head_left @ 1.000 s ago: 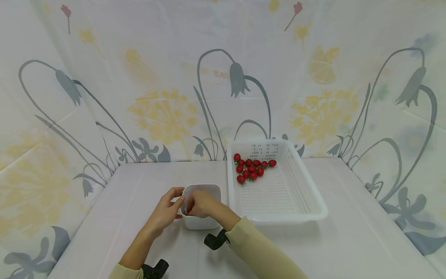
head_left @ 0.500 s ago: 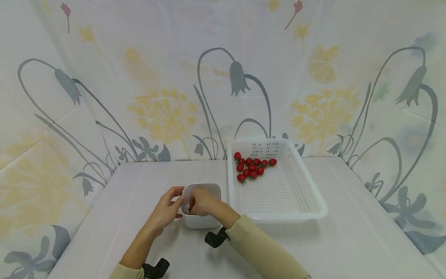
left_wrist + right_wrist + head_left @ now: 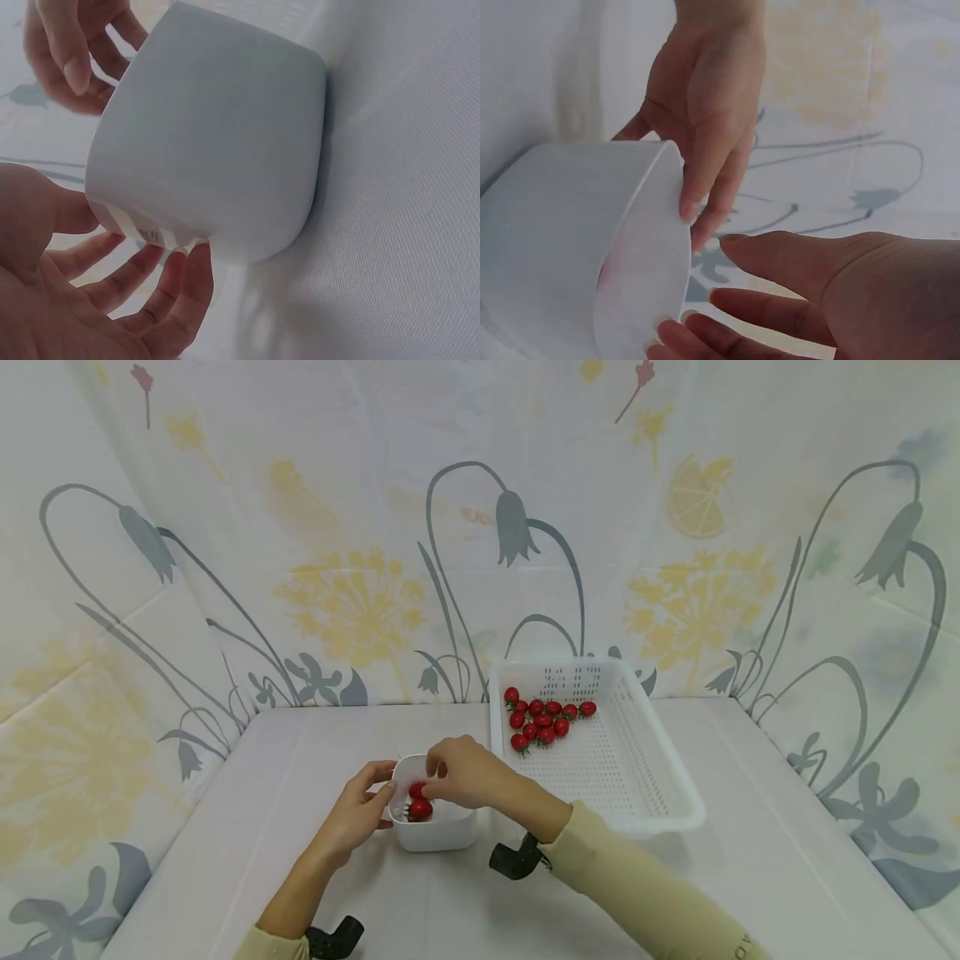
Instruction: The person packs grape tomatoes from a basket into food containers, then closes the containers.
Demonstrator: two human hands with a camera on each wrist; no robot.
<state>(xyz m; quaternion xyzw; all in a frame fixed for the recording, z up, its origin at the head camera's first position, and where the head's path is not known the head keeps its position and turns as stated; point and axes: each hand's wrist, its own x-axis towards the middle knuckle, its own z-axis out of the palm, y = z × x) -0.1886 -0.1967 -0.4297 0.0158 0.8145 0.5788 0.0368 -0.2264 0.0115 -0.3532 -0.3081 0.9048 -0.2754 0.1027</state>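
- I see the cup (image 3: 433, 810) standing upright on the table (image 3: 300, 760), just left of the tray (image 3: 600, 768) and near its near-left corner.
- Two tomatoes (image 3: 418, 802) lie inside the cup, toward its left wall; a cluster of tomatoes (image 3: 543, 720) sits at the far-left end of the tray.
- My left hand (image 3: 352, 814) holds the cup's left rim: thumb on the rim top, fingers curled against the outer wall. The left wrist view confirms the fingers (image 3: 161, 289) under the cup's side.
- My right hand (image 3: 468, 772) hovers over the cup's far-right rim, fingers bent downward toward the opening. Its fingertips sit just beside the upper tomato; I cannot tell whether they pinch it or merely touch it.
- Key relation: the cup tomatoes lie directly below and slightly left of the right fingertips; the tray cluster lies far and right of that hand.
- The right hand is the nearer to both fruit groups; the left is occupied steadying the cup.
- The right forearm runs from near-right toward the cup, wrist raised above the rim.
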